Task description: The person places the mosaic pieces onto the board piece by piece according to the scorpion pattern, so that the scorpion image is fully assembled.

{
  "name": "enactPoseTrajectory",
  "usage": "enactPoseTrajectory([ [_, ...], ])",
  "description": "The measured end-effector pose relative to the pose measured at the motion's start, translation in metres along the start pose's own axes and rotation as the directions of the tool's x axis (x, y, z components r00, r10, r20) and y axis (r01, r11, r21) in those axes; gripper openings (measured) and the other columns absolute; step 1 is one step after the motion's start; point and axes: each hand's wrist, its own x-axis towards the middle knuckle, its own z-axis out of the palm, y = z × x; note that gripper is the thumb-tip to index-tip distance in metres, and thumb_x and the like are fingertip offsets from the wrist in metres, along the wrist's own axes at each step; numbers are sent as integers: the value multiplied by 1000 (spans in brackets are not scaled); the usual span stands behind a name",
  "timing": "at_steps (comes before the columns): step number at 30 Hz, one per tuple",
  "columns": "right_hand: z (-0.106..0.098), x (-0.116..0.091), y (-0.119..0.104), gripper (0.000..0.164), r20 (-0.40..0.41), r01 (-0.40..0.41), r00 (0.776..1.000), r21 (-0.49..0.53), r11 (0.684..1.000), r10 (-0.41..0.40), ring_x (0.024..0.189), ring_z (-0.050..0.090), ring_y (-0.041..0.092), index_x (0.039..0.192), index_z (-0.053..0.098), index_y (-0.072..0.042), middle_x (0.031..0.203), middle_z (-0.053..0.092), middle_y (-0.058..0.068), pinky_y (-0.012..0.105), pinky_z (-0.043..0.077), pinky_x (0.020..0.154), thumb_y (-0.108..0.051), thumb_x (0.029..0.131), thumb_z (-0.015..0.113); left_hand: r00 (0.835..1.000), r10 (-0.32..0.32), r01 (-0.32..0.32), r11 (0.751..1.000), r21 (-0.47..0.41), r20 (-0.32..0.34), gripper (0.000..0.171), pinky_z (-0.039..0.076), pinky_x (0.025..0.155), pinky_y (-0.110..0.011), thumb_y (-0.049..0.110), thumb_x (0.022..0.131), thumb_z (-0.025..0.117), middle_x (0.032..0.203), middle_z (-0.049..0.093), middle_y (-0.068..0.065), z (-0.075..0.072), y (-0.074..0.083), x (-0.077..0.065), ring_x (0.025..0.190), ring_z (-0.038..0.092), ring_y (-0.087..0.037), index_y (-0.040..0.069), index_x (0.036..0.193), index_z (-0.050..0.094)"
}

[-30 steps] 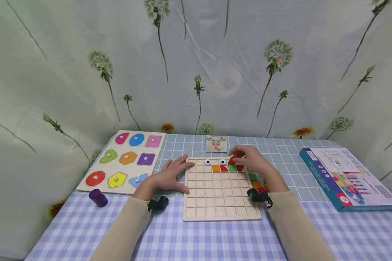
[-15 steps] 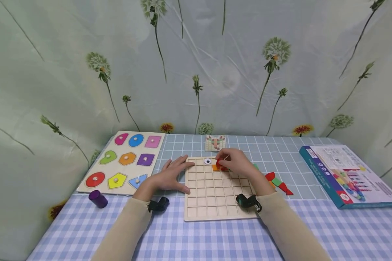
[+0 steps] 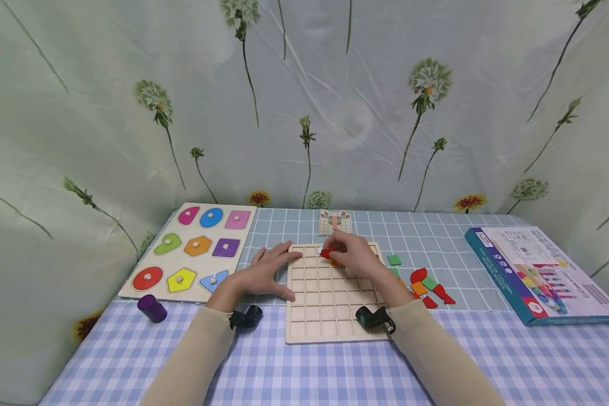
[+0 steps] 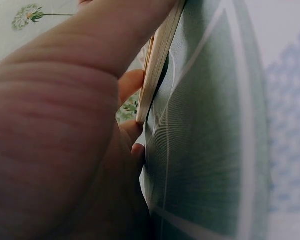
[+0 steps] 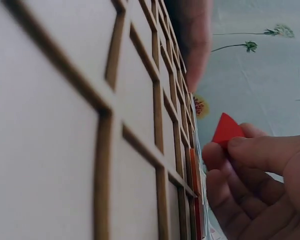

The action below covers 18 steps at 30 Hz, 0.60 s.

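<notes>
right wrist: red piece (image 5: 227,130), pointed, curved-edged

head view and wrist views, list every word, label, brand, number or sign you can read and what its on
"SETS OF", probably: left side of the box; words around it are blurred.
White label on its top: too small to read.
Round mark near its front corner: too small to read.
Wooden grid board, red piece: no text seen.
Wrist views: none.

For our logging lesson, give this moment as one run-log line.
left hand: touches grid board; right hand: pinches red piece above board; loose tiles: right of board
</notes>
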Motion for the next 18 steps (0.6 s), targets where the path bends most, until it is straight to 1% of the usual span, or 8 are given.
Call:
enactPoseTrajectory([
  [6, 5, -1, 3, 12, 19, 17, 1000, -19, 1000, -16, 91, 65, 17, 103, 70, -16, 103, 71, 4, 34, 56, 83, -8, 96, 64, 1000, 1, -1, 1000, -1, 1, 98, -4, 123, -64, 55, 74, 83, 170, 9, -10, 1, 1, 0, 158, 6, -34, 25, 155, 35],
  [10, 6, -1, 4, 12, 25, 20, 1000, -27, 999, -19, 89, 65, 15, 101, 72, -17, 101, 72, 2, 34, 55, 83, -9, 95, 66, 1000, 1, -1, 1000, -3, 1, 98, -5, 123, -65, 55, 75, 83, 170, 9, -11, 1, 2, 0, 158, 6, -34, 25, 155, 36],
  [15, 8, 0, 4, 13, 51, 27, 998, -41, 999, -25, 87, 64, 12, 98, 73, -19, 98, 72, 0, 33, 54, 83, -9, 94, 67, 1000, -1, 1, 1000, -1, 4, 98, -5, 123, -64, 54, 75, 83, 170, 9, -10, 1, 2, 0, 158, 6, -33, 24, 155, 36],
  [18, 8, 0, 4, 13, 58, 38, 998, -48, 998, -35, 85, 62, 12, 99, 74, -19, 97, 71, 0, 32, 53, 82, -9, 94, 67, 1000, -2, 2, 1000, 1, 2, 98, -5, 123, -64, 54, 75, 83, 170, 10, -10, 0, 2, 0, 158, 5, -33, 24, 155, 35],
])
